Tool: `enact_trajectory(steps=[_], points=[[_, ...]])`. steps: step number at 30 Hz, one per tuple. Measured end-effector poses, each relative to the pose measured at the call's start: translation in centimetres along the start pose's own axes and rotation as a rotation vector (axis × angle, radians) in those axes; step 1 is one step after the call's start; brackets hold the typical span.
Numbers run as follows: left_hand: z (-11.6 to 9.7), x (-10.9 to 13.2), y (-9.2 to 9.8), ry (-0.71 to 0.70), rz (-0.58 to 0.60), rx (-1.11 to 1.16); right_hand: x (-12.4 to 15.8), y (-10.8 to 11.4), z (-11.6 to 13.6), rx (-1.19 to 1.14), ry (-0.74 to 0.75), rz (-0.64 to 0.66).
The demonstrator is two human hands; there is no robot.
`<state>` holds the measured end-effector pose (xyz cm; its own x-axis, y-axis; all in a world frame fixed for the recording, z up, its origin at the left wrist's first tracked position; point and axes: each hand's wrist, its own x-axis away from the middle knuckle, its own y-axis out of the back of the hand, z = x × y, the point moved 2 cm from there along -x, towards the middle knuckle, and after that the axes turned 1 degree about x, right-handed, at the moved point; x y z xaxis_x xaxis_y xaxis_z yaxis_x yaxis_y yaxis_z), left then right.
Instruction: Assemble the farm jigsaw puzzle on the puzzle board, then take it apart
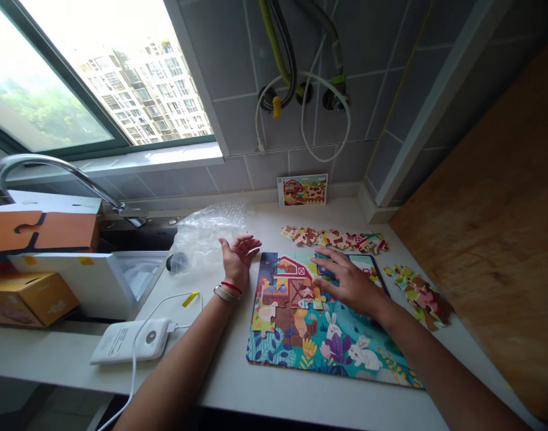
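Note:
A jigsaw puzzle board (321, 353) lies on the white counter, its left part covered with joined pieces showing a red barn, a farmer and animals. Over the board's upper right reaches my right hand (345, 280), fingers spread; whether a piece is under them is hidden. Beside the board's upper left corner rests my left hand (240, 258), palm up, fingers loosely apart with nothing in them. Loose puzzle pieces (334, 239) form a row behind the board, and another pile of puzzle pieces (421, 293) lies to its right. A picture card (303, 190) of the farm scene leans against the wall.
Clear plastic wrap (206, 233) lies behind my left hand. A white power bank (132, 341) with a cable sits at the left. Boxes (35, 296) stand by the sink under a chrome faucet (71, 170). A wooden panel (489, 227) bounds the right side.

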<state>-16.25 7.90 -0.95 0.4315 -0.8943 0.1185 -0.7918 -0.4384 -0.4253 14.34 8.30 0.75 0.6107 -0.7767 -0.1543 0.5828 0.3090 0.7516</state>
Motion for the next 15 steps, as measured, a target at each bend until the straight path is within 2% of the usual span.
enact_trajectory(steps=[5, 15], points=[[0.36, 0.17, -0.22, 0.062, 0.032, 0.054, -0.02, -0.53, -0.38, 0.147, 0.009, 0.235], [0.82, 0.82, -0.80, 0.093, 0.112, 0.062, -0.12, -0.93, -0.59, 0.154, -0.005, 0.276]])
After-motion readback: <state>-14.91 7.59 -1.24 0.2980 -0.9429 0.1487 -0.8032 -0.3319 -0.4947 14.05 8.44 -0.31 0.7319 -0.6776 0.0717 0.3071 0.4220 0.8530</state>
